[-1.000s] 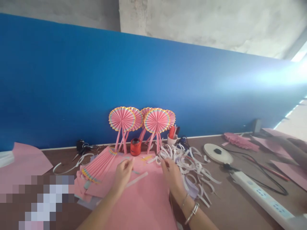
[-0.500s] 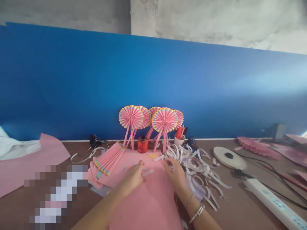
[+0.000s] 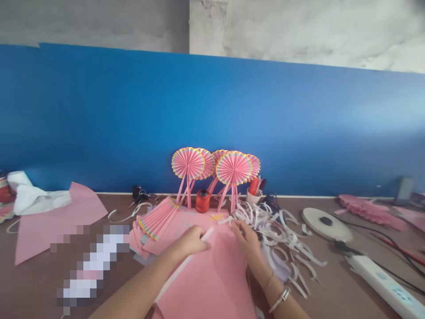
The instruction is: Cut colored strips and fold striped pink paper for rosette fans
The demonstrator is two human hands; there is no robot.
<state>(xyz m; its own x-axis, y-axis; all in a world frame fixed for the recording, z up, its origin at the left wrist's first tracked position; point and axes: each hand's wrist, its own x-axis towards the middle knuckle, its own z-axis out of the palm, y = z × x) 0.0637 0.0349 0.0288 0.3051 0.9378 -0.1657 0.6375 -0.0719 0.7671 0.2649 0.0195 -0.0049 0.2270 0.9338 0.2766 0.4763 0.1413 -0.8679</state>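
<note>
Pink paper sheets (image 3: 215,270) lie on the brown table between my forearms. My left hand (image 3: 193,240) is closed on a white strip (image 3: 207,234) whose end sticks out past the thumb; a longer white edge runs down beneath the wrist. My right hand (image 3: 245,237) has bent fingers near the sheets' right side, beside a heap of curled white strips (image 3: 282,230); its fingertips are pinched, and anything between them is too small to name. Pleated pink paper (image 3: 159,218) with a yellow and blue edge rests left of the sheets.
Round pink paper fans (image 3: 234,168) stand at the back around a red round container (image 3: 202,201). A white cup (image 3: 254,196) holds pens. Rightward are a white round device (image 3: 327,225) and a power strip (image 3: 385,283). A large pink sheet (image 3: 43,235) lies left.
The view has shifted slightly left. My left hand has turned and moved a little toward the right, with the white strip now angled upward. A long white edge now shows under my left forearm.
</note>
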